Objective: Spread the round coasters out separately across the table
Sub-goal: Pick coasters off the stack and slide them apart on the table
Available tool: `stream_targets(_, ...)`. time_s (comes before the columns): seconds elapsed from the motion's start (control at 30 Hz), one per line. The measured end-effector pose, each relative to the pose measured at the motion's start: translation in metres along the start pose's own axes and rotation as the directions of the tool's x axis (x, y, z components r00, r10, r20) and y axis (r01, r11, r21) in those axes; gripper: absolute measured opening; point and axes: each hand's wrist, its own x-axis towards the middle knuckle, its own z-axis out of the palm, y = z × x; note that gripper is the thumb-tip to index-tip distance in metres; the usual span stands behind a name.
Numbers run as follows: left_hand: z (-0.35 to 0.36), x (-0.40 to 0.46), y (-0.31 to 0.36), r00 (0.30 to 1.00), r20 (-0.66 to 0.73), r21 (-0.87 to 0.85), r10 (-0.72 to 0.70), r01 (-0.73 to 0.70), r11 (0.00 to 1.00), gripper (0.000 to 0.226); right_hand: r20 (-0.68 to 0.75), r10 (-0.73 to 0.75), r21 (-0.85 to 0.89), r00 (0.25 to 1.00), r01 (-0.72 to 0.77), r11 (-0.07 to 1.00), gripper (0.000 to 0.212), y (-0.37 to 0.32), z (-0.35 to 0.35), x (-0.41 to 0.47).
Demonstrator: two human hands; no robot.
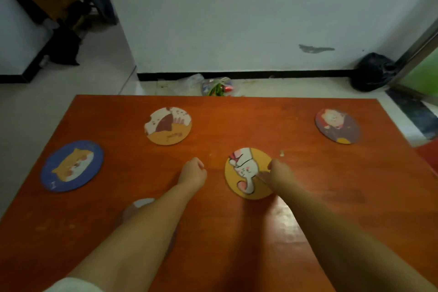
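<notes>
Several round coasters lie apart on the orange-red table (331, 197). A blue cat coaster (71, 166) sits at the left and a white, brown and yellow one (168, 125) lies further back. At the far right is a dark purple coaster (337, 125). In the middle lies a yellow rabbit coaster (244, 173); my right hand (280, 173) grips its right edge, fingers on top. My left hand (193, 170) rests on the table to its left as a closed fist with nothing in it. A greyish coaster (139, 205) is mostly hidden under my left forearm.
A small pale scrap (281, 153) lies on the table just behind my right hand. On the floor past the table's far edge are plastic bags (213, 86), and a black bag (372, 71) stands by the wall at the right.
</notes>
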Motion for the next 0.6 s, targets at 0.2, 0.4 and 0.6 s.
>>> stream_targets(0.2,0.049,0.01,0.068,0.991,0.008,0.003,-0.133,0.133,0.991,0.016,0.038,0.006,0.128,0.999,-0.011,0.992,0.04,0.038,-0.027,0.042)
stream_targets(0.4,0.069,0.019,0.087,0.969,0.033,-0.003,-0.245,0.245,0.969,0.042,0.093,0.001,0.189,0.996,-0.019,0.982,0.06,0.035,-0.019,0.054)
stream_targets(0.6,0.071,0.03,0.077,0.966,-0.028,-0.158,-0.257,0.25,0.955,0.032,0.07,0.022,0.24,0.997,-0.038,0.97,0.048,0.039,-0.015,0.061)
